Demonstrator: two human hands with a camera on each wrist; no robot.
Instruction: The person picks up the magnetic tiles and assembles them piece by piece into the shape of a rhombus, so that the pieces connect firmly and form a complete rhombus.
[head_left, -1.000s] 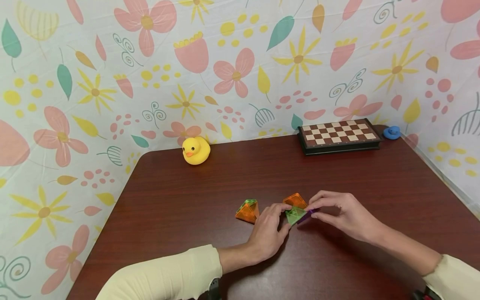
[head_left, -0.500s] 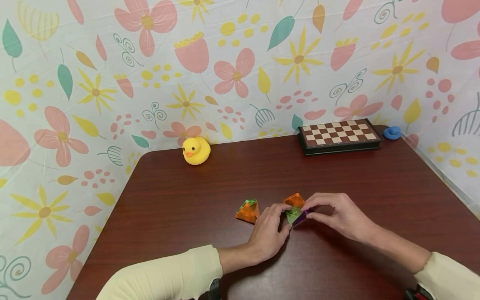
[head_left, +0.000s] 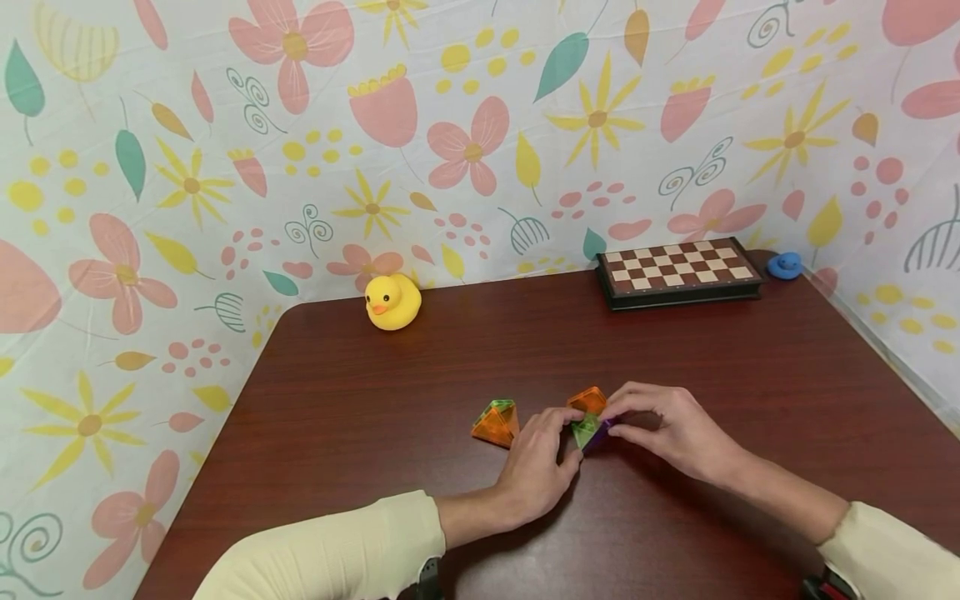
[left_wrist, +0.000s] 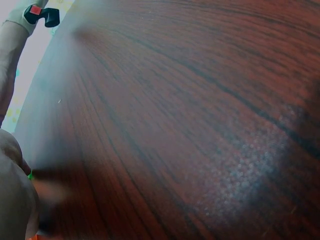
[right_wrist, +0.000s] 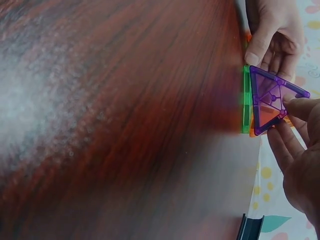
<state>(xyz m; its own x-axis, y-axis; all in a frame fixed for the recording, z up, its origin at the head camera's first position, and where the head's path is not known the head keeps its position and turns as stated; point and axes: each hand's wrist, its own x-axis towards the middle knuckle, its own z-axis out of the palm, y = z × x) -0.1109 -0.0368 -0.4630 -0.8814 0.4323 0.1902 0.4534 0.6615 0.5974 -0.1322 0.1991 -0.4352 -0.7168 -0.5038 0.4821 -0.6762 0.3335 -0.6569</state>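
Note:
My right hand (head_left: 667,429) pinches a translucent purple triangular magnetic tile (right_wrist: 270,97) between thumb and fingers. In the right wrist view the purple tile stands upright against the edge of a green triangular tile (right_wrist: 246,100), which lies on the table. My left hand (head_left: 536,471) holds that green tile by its left side, with thumb and index finger at its corners. Behind the green tile is an orange tile (head_left: 588,400), partly covered by it and the fingers. Just left of the left hand stands a small orange and green tile shape (head_left: 495,423).
A yellow rubber duck (head_left: 392,302) sits at the back left of the brown table (head_left: 450,358). A chessboard box (head_left: 678,275) lies at the back right, beside a small blue duck (head_left: 784,266). Floral cloth (head_left: 472,208) hangs behind the table.
My right hand has moved left with the purple tile, bringing it up against the green tile's edge. The left hand and the orange and green shape have stayed put.

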